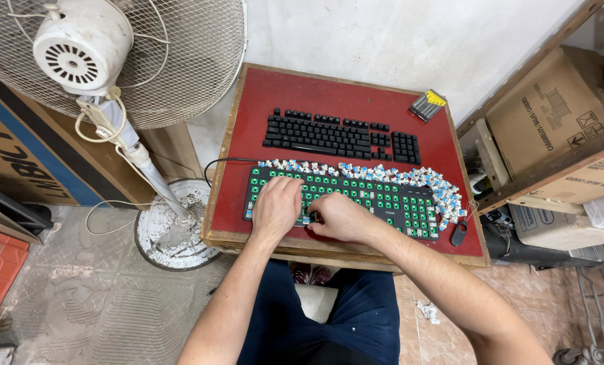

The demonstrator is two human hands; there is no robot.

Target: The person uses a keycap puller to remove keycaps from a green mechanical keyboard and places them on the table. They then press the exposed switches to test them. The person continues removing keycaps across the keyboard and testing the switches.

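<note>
Switch under right hand (pixel 339 217) hidden

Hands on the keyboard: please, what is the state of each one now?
Left hand: rests palm-down on the stripped keyboard; grip cannot be told.
Right hand: fingers curled at the keyboard's lower row; anything held is hidden.

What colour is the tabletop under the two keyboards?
Red tabletop, clearest in the head view.
</note>
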